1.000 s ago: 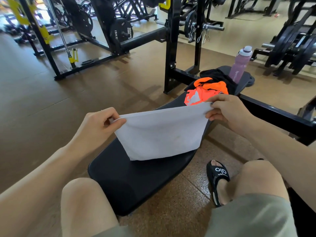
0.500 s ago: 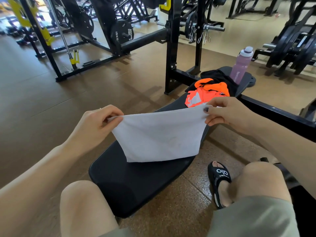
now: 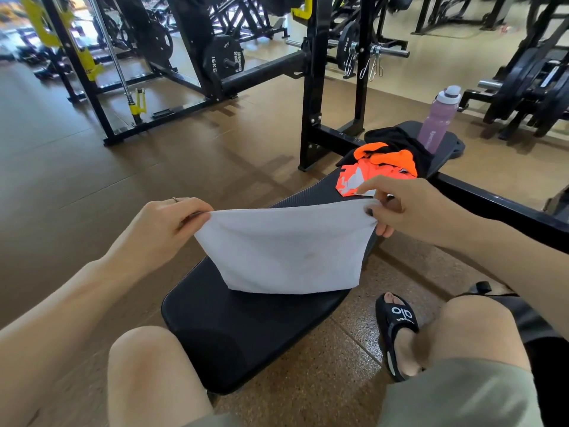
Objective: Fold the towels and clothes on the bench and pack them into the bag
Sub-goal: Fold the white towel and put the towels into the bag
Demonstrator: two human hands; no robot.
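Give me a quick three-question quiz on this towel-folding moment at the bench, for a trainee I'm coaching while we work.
1. True or false: both hands pinch the top edge of the white towel.
2. Which lies nearest the purple bottle? A) orange garment B) black garment C) white towel
3. Fill in: the towel's lower edge hangs in front of the black ____.

Key
1. True: the left hand and right hand each grip an upper corner.
2. B: the black garment lies right beside the bottle's base.
3. bench
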